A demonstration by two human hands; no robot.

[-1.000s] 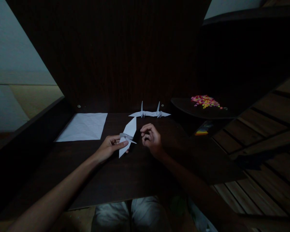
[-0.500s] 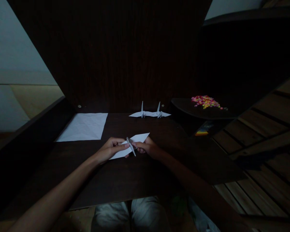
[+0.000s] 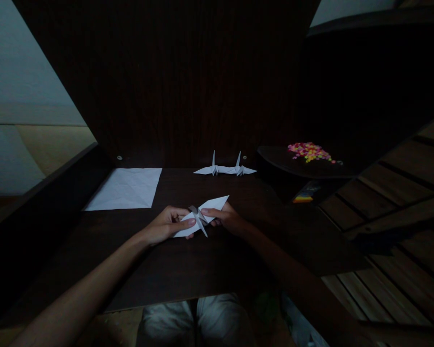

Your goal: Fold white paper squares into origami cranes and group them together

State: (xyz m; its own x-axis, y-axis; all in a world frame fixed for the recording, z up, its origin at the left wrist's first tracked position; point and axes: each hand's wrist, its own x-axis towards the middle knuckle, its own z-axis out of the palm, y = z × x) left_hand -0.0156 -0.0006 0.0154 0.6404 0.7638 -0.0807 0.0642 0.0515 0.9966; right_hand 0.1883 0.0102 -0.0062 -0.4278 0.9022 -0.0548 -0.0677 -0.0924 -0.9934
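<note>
Both hands hold a white paper crane above the middle of the dark surface.

The paper crane (image 3: 202, 217) lies between the two hands, and its long axis goes from low on the left to high on the right, with one wing tip pointing to the far right corner. The left hand (image 3: 166, 225) pinches the lower left wing, the right hand (image 3: 226, 219) pinches the body under the upper wing; both grips are closed on the paper, equally near. At the far edge stand two finished cranes (image 3: 226, 169), wing touching wing. A flat creased sheet (image 3: 126, 189) lies toward the far left corner. Colourful small pieces (image 3: 308, 151) lie on a dark shelf at the right.
</note>
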